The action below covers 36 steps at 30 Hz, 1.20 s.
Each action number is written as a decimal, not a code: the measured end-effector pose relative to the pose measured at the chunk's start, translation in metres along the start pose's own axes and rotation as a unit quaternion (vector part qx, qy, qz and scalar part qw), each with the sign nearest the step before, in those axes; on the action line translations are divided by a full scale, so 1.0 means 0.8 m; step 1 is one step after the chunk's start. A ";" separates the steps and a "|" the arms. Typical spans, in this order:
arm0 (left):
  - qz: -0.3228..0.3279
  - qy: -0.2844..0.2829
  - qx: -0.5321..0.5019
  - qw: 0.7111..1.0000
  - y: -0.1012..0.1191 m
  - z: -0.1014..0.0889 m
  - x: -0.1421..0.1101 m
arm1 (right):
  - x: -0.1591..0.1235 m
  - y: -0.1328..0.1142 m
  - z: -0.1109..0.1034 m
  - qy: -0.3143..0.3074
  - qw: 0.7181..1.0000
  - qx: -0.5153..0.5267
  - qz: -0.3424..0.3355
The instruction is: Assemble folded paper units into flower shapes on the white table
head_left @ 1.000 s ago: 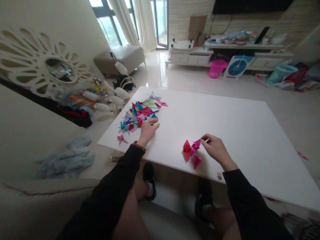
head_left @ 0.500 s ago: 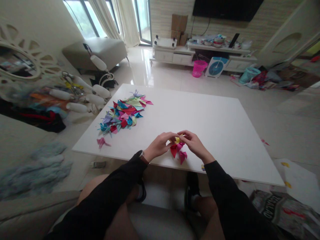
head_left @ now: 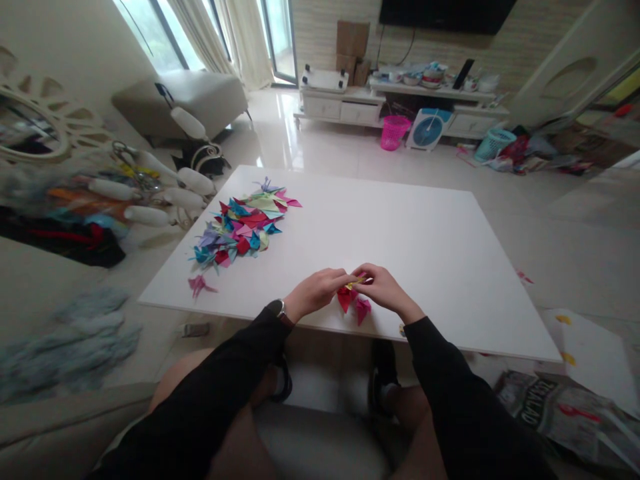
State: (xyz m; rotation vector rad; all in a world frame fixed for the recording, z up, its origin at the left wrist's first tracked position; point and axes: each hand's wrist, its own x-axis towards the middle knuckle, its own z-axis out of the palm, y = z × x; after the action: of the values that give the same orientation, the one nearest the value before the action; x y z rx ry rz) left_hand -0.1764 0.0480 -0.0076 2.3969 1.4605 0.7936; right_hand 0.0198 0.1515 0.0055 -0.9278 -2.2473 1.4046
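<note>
Both hands meet over the near middle of the white table (head_left: pixel 400 227). My left hand (head_left: pixel 320 290) is closed, its fingertips on a small yellow folded paper (head_left: pixel 351 285). Pinching the same paper from the other side is my right hand (head_left: pixel 383 287), partly covering it. Just below the fingers lie a red paper crane (head_left: pixel 344 301) and a magenta paper crane (head_left: pixel 363 310). A heap of many-coloured paper cranes (head_left: pixel 245 227) spreads over the table's left side, with one pink crane (head_left: pixel 200 285) apart near the left corner.
A white multi-arm lamp (head_left: pixel 185 180) stands close to the table's left edge. Beyond the far edge are a pink basket (head_left: pixel 395 133), a blue fan (head_left: pixel 427 130) and a low white cabinet (head_left: pixel 323 105). A printed bag (head_left: pixel 565 413) lies at the lower right.
My fingers have shifted their hold on the yellow paper, and the right hand has turned slightly over it. The whole view has moved a little.
</note>
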 end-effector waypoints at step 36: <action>-0.235 0.129 -0.165 0.949 0.014 0.011 0.013 | -0.001 -0.016 0.023 0.074 0.954 -0.242 -0.158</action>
State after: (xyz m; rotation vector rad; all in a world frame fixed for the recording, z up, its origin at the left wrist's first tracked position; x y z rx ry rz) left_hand -0.1595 0.0525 -0.0066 1.6550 1.7350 1.1420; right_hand 0.0051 0.1345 0.0082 -0.7277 -2.5283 0.6351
